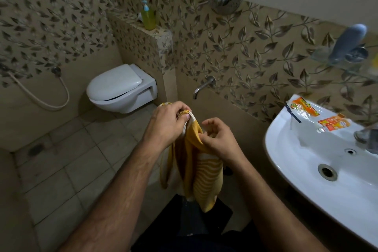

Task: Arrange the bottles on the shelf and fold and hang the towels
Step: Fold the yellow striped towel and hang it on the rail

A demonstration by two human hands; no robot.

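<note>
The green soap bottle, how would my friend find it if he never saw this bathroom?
Start at the white toilet on the back wall. Just above and to its right runs a tiled ledge, and the green soap bottle stands upright on it. It is the only see-through yellow-green bottle there, and it has a blue pump top.

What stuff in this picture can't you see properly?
- Grey bottle on the glass shelf, head view: blurred, shelf cut by the right edge.
- Yellow towel: top hidden inside left hand and right hand.
- Sink tap: blurred, cut off.
- Orange packets: print too small.
</note>
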